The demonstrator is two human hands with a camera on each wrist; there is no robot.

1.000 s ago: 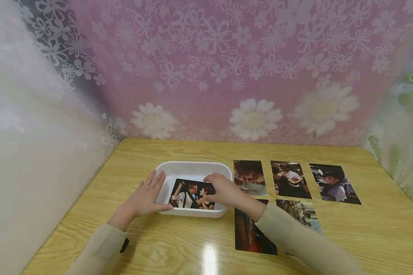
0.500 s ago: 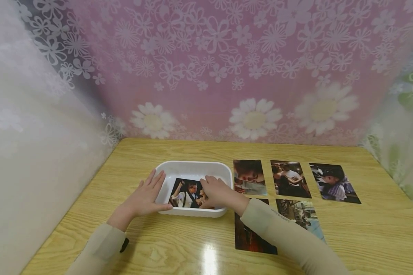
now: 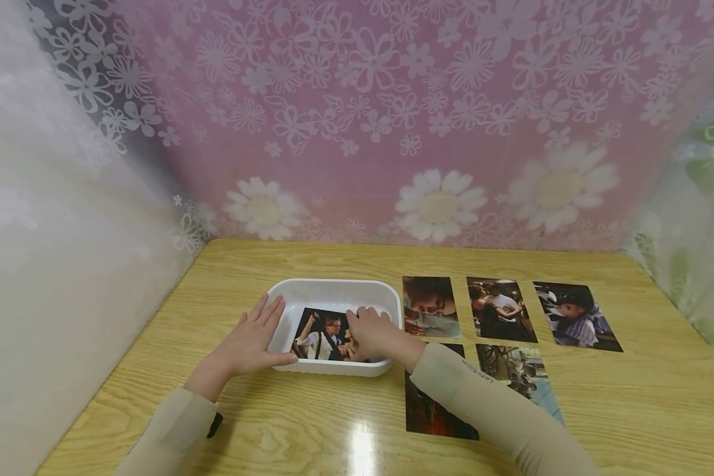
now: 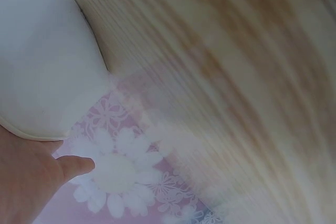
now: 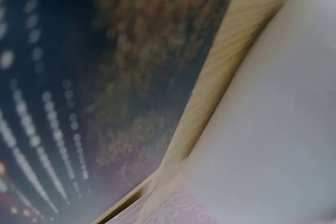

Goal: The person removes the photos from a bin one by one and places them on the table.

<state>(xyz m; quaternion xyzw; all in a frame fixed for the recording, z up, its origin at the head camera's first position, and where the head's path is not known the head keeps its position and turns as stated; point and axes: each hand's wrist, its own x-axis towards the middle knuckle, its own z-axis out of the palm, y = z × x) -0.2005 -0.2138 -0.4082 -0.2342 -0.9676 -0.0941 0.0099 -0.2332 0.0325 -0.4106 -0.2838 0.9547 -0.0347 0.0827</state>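
A white plastic tray [image 3: 381,289] stands on the wooden table. In it lies a photo [image 3: 323,337] of two people against a dark background. My left hand [image 3: 246,345] rests on the tray's left side, fingers spread and straight, thumb along the near rim. In the left wrist view, that hand [image 4: 31,179] touches the tray wall [image 4: 47,51]. My right hand [image 3: 373,332] reaches into the tray with curled fingers and grips the photo's right part, covering it. The fingertips are hidden in the head view, and the right wrist view does not show the hand.
Right of the tray lie more photos: a close-up of faces [image 3: 431,307], a dancing couple [image 3: 502,309] and a capped figure [image 3: 577,316]. Nearer lie a dark photo [image 3: 437,410] and a bright one [image 3: 520,377], both partly under the right sleeve. A flowered wall [image 3: 357,152] stands behind.
My right hand has moved slightly left and its fingers have curled more over the photo's right part. The photo, the tray and my left hand have stayed in place.
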